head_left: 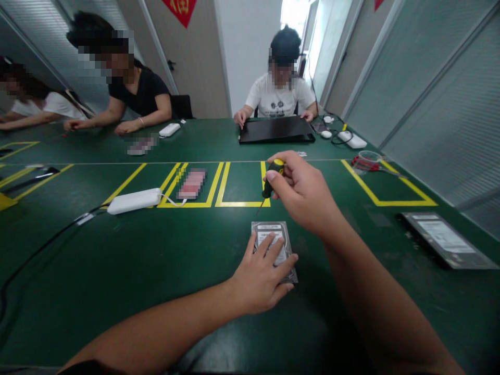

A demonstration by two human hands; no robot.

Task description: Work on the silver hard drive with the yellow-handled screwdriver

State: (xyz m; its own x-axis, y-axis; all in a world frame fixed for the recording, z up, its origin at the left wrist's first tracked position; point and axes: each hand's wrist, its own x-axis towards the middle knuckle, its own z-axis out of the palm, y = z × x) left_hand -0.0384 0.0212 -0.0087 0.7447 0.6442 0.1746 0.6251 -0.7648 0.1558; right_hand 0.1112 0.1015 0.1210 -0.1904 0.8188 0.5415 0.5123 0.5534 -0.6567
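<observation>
A silver hard drive (273, 227) with a white label lies flat on the green table in front of me. My left hand (265, 271) rests on it, fingers spread across the label and the lower part. My right hand (297, 185) is closed around the black and yellow handle of a screwdriver (275, 169). The screwdriver's thin shaft points down and to the left, its tip above the table just beyond the drive's far edge. My left palm covers part of the drive.
At the right lies another hard drive (445, 234). Further back are a red-handled tool (367, 164) and a clear round container. A white power bank (135, 201) with cables lies left, beside a blurred phone (192, 184). Across the table a person handles a black panel (277, 130); others sit left.
</observation>
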